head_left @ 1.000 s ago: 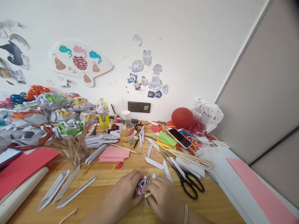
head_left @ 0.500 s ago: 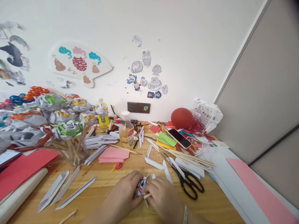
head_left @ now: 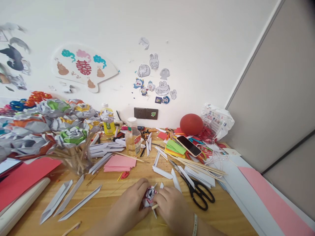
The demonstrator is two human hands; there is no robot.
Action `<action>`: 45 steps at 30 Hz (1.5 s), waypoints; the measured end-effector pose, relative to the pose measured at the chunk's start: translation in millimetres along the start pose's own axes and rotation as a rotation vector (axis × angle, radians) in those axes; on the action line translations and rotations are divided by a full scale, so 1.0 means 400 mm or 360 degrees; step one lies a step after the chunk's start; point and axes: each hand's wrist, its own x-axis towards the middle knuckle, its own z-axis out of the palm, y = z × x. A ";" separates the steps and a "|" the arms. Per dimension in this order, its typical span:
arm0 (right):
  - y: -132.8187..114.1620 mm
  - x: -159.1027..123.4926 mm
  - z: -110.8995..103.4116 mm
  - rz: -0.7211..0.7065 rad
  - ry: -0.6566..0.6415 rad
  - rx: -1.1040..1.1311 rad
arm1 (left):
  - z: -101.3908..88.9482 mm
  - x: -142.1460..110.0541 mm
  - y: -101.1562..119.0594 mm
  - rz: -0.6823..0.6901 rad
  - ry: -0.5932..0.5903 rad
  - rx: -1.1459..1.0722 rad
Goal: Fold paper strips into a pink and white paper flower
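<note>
A small paper flower (head_left: 149,196), white with pink edges, sits between my hands just above the table's front part. My left hand (head_left: 131,200) curls round its left side, fingers closed against the paper. My right hand (head_left: 171,205) is closed at the flower's right side, with the end of a thin wooden stick (head_left: 155,206) poking out from its fingers. A narrow white paper point juts out below the flower. The fingertips of both hands are partly hidden. Black-handled scissors (head_left: 200,193) lie to the right of my right hand.
Folded white paper strips (head_left: 80,203) lie at left, beside a bunch of paper flowers (head_left: 73,134) in a clear container. A pink paper stack (head_left: 120,163), a glue bottle (head_left: 133,141), wooden sticks (head_left: 199,164), a phone (head_left: 189,146) and a red balloon (head_left: 191,124) stand or lie further back.
Both hands stay in nearly the same place around the paper flower. The white paper point below it shifts slightly in angle. The whole view drifts a little.
</note>
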 end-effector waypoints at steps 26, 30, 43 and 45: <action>0.012 0.008 -0.010 -0.0042 0.0012 0.0047 | 0.004 0.000 -0.009 -0.0031 -0.0001 0.0005; 0.017 0.013 -0.019 0.0129 -0.0062 0.0194 | 0.004 -0.001 -0.002 -0.0064 -0.0024 -0.0014; 0.031 0.020 -0.038 0.0214 -0.0191 0.0325 | 0.003 -0.001 0.014 -0.0095 0.0014 0.0022; 0.028 0.021 -0.034 0.0222 -0.0180 0.0331 | 0.005 0.000 0.014 -0.0095 0.0016 0.0019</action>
